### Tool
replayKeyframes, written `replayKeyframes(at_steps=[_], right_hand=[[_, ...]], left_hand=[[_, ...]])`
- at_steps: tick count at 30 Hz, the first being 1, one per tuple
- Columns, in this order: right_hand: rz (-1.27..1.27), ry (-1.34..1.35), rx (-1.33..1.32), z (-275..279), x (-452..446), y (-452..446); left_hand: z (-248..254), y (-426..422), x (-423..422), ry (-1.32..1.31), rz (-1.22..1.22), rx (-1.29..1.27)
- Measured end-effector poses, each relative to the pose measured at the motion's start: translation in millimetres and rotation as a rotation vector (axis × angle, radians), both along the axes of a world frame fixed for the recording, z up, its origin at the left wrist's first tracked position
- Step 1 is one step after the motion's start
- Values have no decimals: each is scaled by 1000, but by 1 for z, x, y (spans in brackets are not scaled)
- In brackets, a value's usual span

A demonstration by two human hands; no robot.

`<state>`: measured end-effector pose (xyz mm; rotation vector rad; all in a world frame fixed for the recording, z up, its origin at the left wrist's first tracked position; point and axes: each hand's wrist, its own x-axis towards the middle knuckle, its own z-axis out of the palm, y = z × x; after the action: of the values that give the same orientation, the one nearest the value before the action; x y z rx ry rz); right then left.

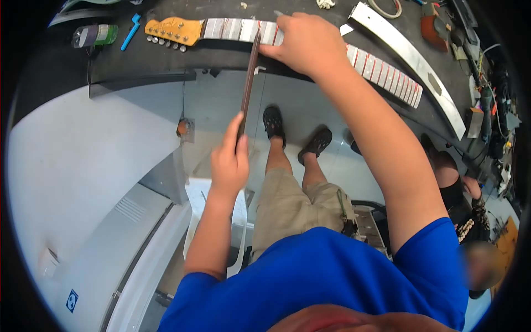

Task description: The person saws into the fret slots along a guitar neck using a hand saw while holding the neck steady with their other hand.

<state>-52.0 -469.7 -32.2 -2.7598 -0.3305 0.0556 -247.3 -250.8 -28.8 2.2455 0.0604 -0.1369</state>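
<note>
A guitar neck [232, 29] with a yellowish headstock [176, 31] and a row of tuners lies along the front of the dark bench. Its fingerboard is covered in pale strips between the frets, with red lines showing. My left hand [229, 163] is closed around the lower part of a long, narrow dark file [250, 83], index finger stretched along it. The file's far end rests at the neck's near edge. My right hand [312, 44] is closed over the middle of the neck, its thumb close beside the file's tip; its other fingertips are partly hidden.
On the bench [138, 69] are a bottle with green liquid [98, 35], a blue tool [131, 33], a long metal beam [409, 61] and a tape roll [385, 6]. Tools crowd the right side. Another person [462, 205] sits at right. A white chair [239, 213] stands below left.
</note>
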Motion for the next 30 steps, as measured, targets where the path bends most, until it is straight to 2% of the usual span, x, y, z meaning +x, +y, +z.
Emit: replayKeyframes(at_steps=[4,8,11,13,16,19,20,23,26,27,30], right_hand=[[-4,14,-47,11,5,5],[6,82,-44,10,2,3],[0,33,1,6,5,1],[17,-44,19,0,4,-1],[-4,18,-77,12,3,6],[-20,62,-88,14,7,6],[-12,106,-105,14,5,6],[1,8,-88,12,3,5],[0,43,-93,15,4,6],[-6,37,-81,14,1,7],[-19,22,-68,14,2,8]], left_hand=[[10,-32,109,-83,-58,10],[4,-30,110,-104,-79,5],[-2,2,14,48,-17,13],[4,1,8,37,-26,-4],[-5,-9,51,-87,-44,-6],[3,-35,132,-107,-72,-39],[1,-38,136,-110,-76,-40],[-4,-15,68,-60,-36,-8],[-6,11,-22,9,-3,20],[0,15,-40,73,3,10],[9,18,-50,10,22,-62]])
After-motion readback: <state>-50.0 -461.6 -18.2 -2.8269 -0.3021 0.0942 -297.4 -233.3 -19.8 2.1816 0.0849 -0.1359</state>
